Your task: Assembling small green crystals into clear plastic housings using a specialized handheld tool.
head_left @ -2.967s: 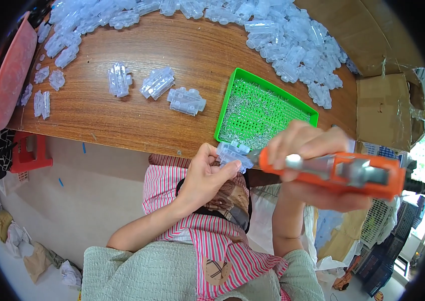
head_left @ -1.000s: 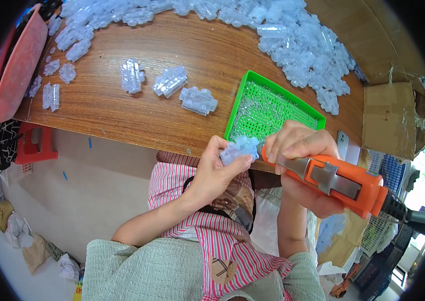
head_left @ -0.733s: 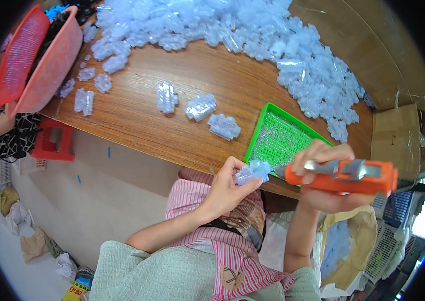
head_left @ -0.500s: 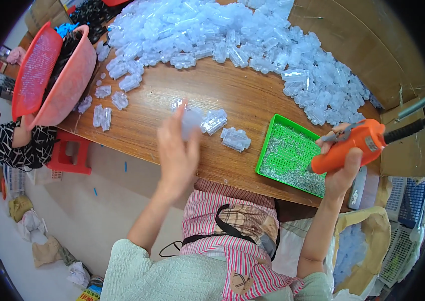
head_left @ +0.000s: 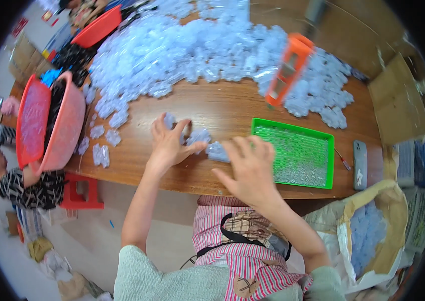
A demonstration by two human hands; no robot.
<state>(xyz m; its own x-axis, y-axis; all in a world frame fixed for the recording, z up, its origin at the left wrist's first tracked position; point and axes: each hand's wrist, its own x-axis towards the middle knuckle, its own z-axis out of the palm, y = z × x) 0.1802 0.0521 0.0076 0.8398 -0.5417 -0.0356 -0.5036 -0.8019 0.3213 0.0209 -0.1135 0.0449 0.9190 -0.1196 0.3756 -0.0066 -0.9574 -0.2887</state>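
Note:
Several clear plastic parts lie in a short row near the table's front edge. My left hand point(head_left: 166, 145) reaches over the left end, fingers spread around one clear plastic part point(head_left: 170, 121), with its thumb beside a middle clear plastic part point(head_left: 200, 136). The right-hand one, a clear plastic part point(head_left: 217, 151), lies at the fingertips of my right hand point(head_left: 250, 169), whose fingers are apart and slightly blurred. An orange power screwdriver point(head_left: 291, 69) hangs tilted beyond my right hand, out of my grasp. Beside that hand sits a green tray point(head_left: 330, 168) with many small metal screws.
A large pile of clear plastic parts point(head_left: 172, 55) covers the table's far side. Red and pink baskets point(head_left: 67, 135) stand left, near a seated person point(head_left: 27, 185). A phone point(head_left: 360, 165) lies right of the tray; an open sack point(head_left: 398, 200) stands below.
My right hand has let go of the orange screwdriver, which now hangs farther back, and moved left to the plastic parts. My left hand has shifted slightly left. The view has turned somewhat.

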